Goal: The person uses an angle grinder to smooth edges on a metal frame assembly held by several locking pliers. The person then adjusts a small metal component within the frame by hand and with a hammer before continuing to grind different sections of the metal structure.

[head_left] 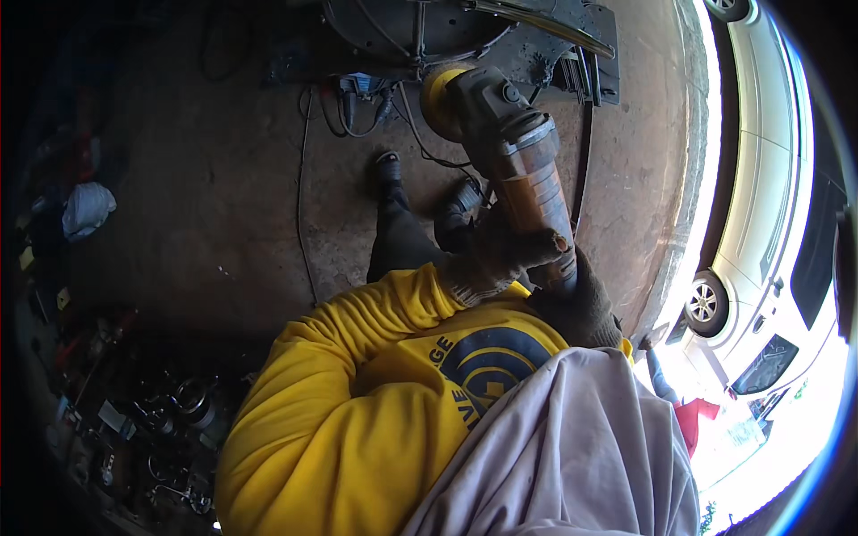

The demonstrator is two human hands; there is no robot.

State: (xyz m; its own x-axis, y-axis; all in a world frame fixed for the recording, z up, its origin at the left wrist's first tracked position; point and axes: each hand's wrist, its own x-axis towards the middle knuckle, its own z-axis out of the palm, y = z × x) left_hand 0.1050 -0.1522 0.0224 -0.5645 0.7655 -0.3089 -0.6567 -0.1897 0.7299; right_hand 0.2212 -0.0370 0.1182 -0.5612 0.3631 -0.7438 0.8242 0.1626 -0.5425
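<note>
An angle grinder (527,183) with a worn orange-brown body is held up in front of my chest, its head tilted up and to the left. A yellow disc (440,100) is on its head, close to the edge of the dark metal bench. My left hand (496,255), in a dark knit glove, is closed around the grinder's body, with a thumb or finger tip bare through the glove. My right hand (585,304), gloved too, wraps the rear end of the grinder. The fingers under the body are partly hidden.
On the dark metal bench (585,27) lies a round metal frame (418,31). A blue power tool (362,85) hangs by its near edge, with cables (304,196) trailing over the floor. Metal parts (192,402) clutter the lower left. White vehicles (760,179) stand outside on the right.
</note>
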